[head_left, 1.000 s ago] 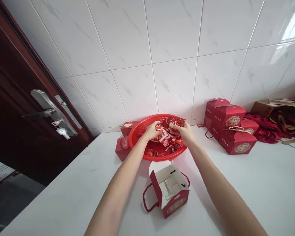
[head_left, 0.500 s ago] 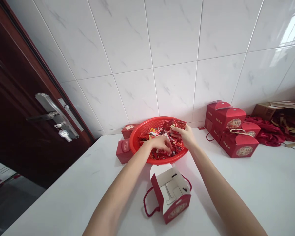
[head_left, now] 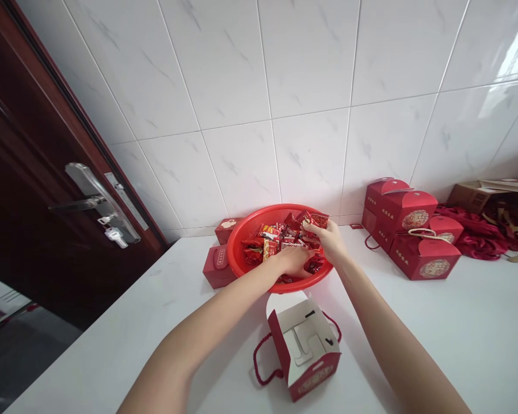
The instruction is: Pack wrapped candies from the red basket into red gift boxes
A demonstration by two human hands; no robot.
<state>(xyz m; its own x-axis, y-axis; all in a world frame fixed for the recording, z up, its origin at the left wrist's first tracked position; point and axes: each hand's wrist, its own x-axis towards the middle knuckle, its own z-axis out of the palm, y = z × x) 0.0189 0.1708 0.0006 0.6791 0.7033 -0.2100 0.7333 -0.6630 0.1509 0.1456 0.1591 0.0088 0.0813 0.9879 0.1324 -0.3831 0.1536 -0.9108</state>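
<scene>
A red plastic basket (head_left: pixel 237 233) holds a heap of red-wrapped candy packets (head_left: pixel 270 233). My left hand (head_left: pixel 297 261) reaches palm down into the heap, its fingers stretched out and apart among the wrappers, tips partly hidden. At the basket's right side, my right hand (head_left: pixel 328 238) is closed on red candy packets (head_left: pixel 311 219), held between thumb and fingers near the rim. In front of the basket stands a red gift box (head_left: pixel 313 382) with its top open, its white inside showing and rope handles at its sides.
Small red boxes (head_left: pixel 218 267) sit left of the basket. Several closed red gift boxes (head_left: pixel 414 213) are stacked on the right, beside dark red cloth (head_left: pixel 477 233) and a cardboard box (head_left: pixel 470 198). A tiled wall (head_left: pixel 311 155) rises behind; a door (head_left: pixel 38 172) is at left.
My left hand has moved right within the basket and its fingers have spread, uncovering packets on the left. My right hand keeps its hold on the packets.
</scene>
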